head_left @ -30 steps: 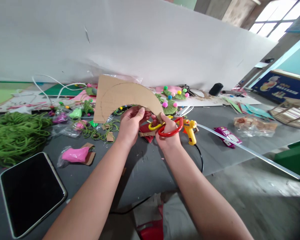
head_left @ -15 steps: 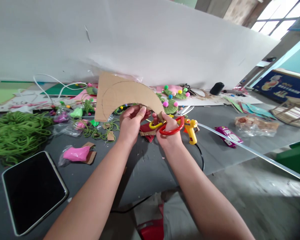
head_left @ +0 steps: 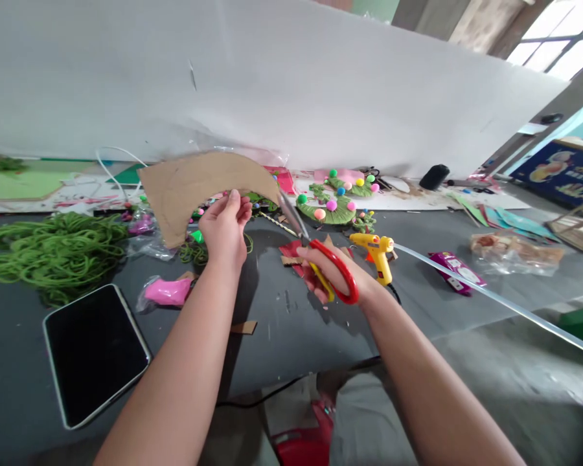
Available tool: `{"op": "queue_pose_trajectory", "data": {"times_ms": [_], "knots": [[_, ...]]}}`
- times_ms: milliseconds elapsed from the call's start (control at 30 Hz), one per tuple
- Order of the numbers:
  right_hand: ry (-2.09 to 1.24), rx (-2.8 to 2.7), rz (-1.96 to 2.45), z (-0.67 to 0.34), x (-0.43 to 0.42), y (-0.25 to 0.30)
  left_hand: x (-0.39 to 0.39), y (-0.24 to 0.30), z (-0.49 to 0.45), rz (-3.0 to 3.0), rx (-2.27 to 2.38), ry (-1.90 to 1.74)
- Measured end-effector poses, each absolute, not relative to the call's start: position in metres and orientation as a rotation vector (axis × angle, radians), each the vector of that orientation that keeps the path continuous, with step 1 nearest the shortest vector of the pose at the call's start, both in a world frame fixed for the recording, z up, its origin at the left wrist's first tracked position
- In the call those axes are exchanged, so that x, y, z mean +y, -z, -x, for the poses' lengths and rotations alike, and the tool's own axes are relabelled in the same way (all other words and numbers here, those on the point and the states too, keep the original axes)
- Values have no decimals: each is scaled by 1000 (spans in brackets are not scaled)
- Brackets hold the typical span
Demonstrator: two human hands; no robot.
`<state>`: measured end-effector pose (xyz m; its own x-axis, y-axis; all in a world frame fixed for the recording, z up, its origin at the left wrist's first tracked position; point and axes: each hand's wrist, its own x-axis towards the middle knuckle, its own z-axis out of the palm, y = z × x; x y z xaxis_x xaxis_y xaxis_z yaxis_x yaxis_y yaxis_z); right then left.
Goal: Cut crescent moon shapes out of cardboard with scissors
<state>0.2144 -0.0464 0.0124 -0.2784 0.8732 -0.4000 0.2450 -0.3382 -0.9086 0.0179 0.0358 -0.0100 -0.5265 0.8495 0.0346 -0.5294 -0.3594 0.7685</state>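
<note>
My left hand (head_left: 227, 226) pinches the inner edge of a curved brown cardboard piece (head_left: 208, 173), held up above the table. The cardboard has a rounded top, a squarer left end and an arch cut along its underside. In my right hand (head_left: 323, 268) is a pair of scissors (head_left: 340, 270) with one red and one yellow handle loop. Their blades point up and away, with the tips by the cardboard's right end; I cannot tell whether they touch it. Red scraps (head_left: 291, 251) lie on the table just behind my right hand.
A yellow glue gun (head_left: 376, 252) with a long clear stick (head_left: 495, 301) lies to the right. Green yarn (head_left: 53, 255), a tablet (head_left: 97, 353) and a pink packet (head_left: 168, 291) are on the left. Green pieces with pompoms (head_left: 333, 208) sit at the back.
My right hand has come off the cardboard and now grips the scissors with blades forward. The cardboard has turned and shifted left in my left hand. A cardboard scrap now shows on the table.
</note>
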Motion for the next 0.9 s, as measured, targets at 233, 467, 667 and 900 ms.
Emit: {"op": "queue_pose_trajectory", "data": {"times_ms": [233,467,667,900], "knots": [[-1520,-1820,1537,-239,-56,-15,40,17,-19,-685,1077,-1907],[-1464,-1755,1566,-233,-60,-1,39,27,-33,-906,1064,-1849],[-1437,-1661,1609,-223,-60,-2,34,27,-38,-968,1067,-1791],[-1400,-1670,1532,-228,-58,11,34,25,-37,-1021,1086,-1754]]}}
